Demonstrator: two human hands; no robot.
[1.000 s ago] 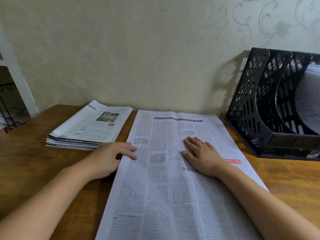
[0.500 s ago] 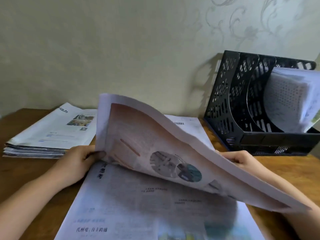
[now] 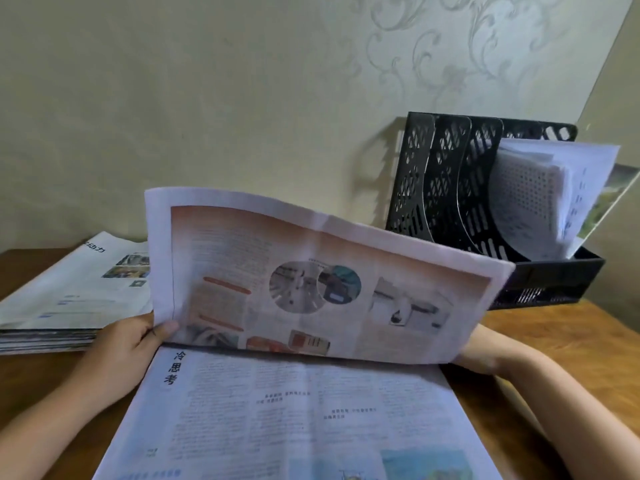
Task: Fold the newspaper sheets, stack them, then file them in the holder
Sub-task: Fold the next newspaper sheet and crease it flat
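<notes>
The sheet [image 3: 311, 403] now stands half folded: its far half is lifted off the desk [image 3: 571, 348] and curls toward the person, colour print facing the camera, while the near half lies flat at 6 o'clock. The left hand [image 3: 128, 348] pinches the raised half's lower left corner, thumb on the printed face. The right hand [image 3: 485, 355] sits at the fold's right end, at 3 o'clock of the sheet; its fingers are hidden behind the paper, so I cannot tell its grip.

A second ago the sheet lay flat and closed, both palms spread on it. Half a second ago the top half was just rising, bowed low over the near half. Now it stands steeper and fuller, and the view has swung so the holder [image 3: 450, 188] sits higher at 2 o'clock.

My read: this is the fold in progress, one sheet among several, so the task is early. The stack [image 3: 62, 299] waits at 9 o'clock, touching the left hand's side. The holder already carries papers [image 3: 540, 199] in its right slot; the left slots look free.
</notes>
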